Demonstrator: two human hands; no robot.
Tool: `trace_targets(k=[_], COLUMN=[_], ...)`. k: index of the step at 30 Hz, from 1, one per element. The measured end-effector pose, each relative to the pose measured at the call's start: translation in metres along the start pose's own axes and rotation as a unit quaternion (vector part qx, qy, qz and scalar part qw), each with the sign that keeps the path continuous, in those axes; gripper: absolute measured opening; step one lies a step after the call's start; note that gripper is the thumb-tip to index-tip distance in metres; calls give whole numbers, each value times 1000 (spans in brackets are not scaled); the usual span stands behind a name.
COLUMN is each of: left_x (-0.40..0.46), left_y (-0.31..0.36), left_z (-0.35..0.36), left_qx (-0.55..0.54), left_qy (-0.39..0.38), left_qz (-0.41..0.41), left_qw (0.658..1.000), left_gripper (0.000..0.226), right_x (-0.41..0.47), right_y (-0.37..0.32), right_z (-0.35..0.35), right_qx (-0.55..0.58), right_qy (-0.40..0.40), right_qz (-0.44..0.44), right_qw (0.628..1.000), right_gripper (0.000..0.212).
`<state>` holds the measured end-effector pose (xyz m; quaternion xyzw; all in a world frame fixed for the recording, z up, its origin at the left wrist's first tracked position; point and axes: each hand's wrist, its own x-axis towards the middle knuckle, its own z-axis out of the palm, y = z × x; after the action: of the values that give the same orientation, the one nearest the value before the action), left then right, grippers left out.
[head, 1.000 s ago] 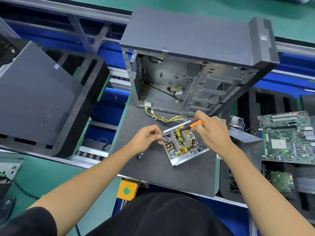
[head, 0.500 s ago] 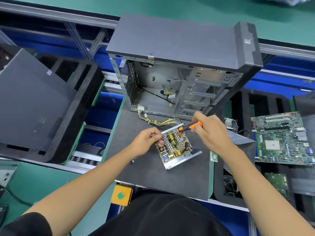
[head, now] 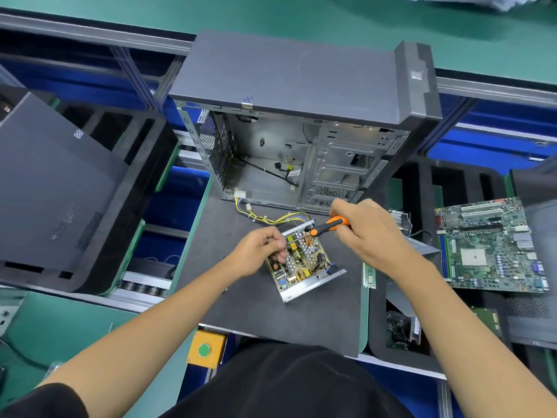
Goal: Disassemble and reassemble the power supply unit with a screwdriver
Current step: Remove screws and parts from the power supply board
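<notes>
Mid-mat, nearer its far edge: opened power supply unit (head: 304, 262), board exposed. My left hand (head: 260, 251) pinches its left rim; my right hand (head: 366, 233) grips the screwdriver (head: 327, 226). Advice: seat the tip squarely, brace the casing, turn slowly.

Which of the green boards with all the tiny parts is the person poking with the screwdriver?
The small board inside the open power supply unit in the middle, under the screwdriver. The big motherboard lies untouched at the right.
</notes>
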<state>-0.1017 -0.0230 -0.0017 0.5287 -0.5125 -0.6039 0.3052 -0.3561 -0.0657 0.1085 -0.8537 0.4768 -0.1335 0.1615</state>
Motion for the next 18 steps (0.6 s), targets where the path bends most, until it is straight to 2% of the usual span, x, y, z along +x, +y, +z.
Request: trace_targets(k=[5, 9, 18], left_x=[0, 1, 3], left_y=[3, 4, 8], left_z=[6, 8, 13], left_qx=[24, 28, 39], left_qy=[-10, -19, -62], left_qz=[13, 13, 45], left_qw=[1000, 999, 996], left_gripper=[16, 11, 9], right_x=[-3, -6, -9], right_y=[2, 4, 7], right_z=[-2, 1, -2], right_qx=[23, 74, 83], right_qy=[-30, -64, -63], right_qz=[29, 60, 42], right_qw=[999, 993, 994], right_gripper=[12, 27, 26])
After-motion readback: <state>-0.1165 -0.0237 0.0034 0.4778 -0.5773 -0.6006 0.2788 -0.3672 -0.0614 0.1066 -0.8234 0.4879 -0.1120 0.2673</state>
